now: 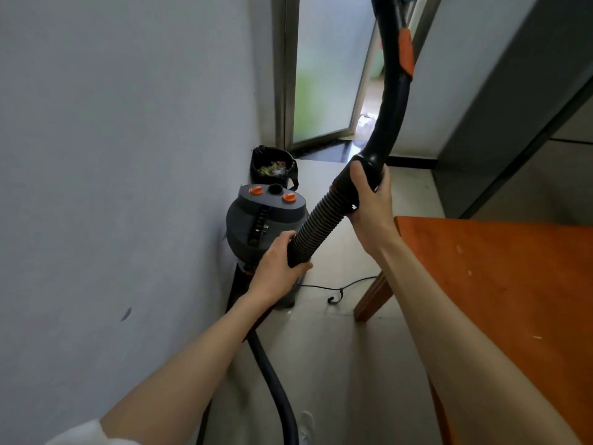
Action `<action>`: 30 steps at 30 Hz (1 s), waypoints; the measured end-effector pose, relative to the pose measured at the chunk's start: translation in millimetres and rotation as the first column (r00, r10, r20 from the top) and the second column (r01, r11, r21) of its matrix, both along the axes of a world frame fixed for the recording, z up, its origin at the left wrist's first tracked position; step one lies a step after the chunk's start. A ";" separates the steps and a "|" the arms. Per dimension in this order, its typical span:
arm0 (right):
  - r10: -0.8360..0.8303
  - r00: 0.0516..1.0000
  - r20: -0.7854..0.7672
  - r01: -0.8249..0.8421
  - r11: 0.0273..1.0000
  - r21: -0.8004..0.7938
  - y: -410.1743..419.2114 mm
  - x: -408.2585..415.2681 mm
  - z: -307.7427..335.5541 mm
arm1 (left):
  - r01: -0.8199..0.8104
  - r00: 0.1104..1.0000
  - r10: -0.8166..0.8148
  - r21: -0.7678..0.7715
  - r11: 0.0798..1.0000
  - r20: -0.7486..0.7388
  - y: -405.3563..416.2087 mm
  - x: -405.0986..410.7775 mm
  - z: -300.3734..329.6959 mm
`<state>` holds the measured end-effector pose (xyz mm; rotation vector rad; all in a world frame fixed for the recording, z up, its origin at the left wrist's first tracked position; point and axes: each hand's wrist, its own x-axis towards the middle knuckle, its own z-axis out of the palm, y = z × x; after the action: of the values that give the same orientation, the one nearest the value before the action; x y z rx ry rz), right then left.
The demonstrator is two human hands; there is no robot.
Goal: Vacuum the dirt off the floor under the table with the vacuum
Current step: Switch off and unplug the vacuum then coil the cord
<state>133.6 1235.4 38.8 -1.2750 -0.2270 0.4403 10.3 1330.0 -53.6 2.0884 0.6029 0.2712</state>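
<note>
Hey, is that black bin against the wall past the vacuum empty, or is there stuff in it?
Not empty. The black bin is open-topped, and mixed scraps show inside, near its rim. How deep they go cannot be seen.

Looks like a home: tiled floor [324,348], plain grey wall [112,155], frosted glass door [324,75], wooden table [500,284], full waste bin [272,168], canister vacuum [263,220].

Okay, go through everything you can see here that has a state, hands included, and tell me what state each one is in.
left hand: grips the lower end of the ribbed hose
right hand: grips the wand handle
ribbed hose: lifted, held in both hands
wand: raised, pointing up out of frame
vacuum canister: upright on the floor by the wall
trash bin: open, holds rubbish
glass door: ajar
</note>
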 end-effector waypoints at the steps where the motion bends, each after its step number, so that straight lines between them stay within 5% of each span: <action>1: 0.022 0.999 -0.028 -0.021 1.000 0.022 0.8 -3.9 -2.1 | -0.015 1.000 0.015 0.023 1.000 -0.021 4.4 -6.0 -3.8; 8: 0.019 1.000 -0.021 -0.021 0.996 -0.088 15.3 -40.5 -30.6 | 0.035 0.990 -0.040 -0.039 0.999 -0.137 28.3 -48.5 -24.6; 16: 0.036 0.998 0.055 -0.027 0.988 -0.150 20.6 -21.6 -23.0 | 0.399 0.802 -0.513 -0.363 0.842 -0.307 38.9 -43.6 -4.7; 30: 0.239 0.965 0.111 -0.162 0.870 -0.466 63.9 135.5 -44.7 | 0.194 0.912 -0.201 -0.054 0.979 -0.357 24.8 98.8 -56.0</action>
<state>269.1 1299.3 -5.9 -1.7628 -0.4186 0.5899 109.0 1354.8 -109.6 2.1785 0.5980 -0.2414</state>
